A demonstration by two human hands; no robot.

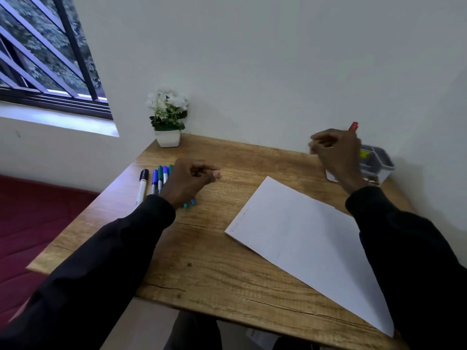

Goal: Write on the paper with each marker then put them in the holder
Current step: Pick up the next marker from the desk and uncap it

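A white sheet of paper (305, 238) lies on the wooden table (202, 261), with faint writing near its left corner. My right hand (336, 152) grips a red marker (353, 127) and hovers over the grey compartmented holder (379, 162) at the back right. Several markers (159, 179), black, blue and green capped, lie in a row at the table's left. My left hand (189, 181) hangs over their right side with loosely curled fingers and holds nothing. It hides part of the row.
A white pot of white flowers (168, 117) stands at the table's back left corner against the wall. A window (45, 54) is at the upper left. A dark red cushion (38, 223) lies left of the table.
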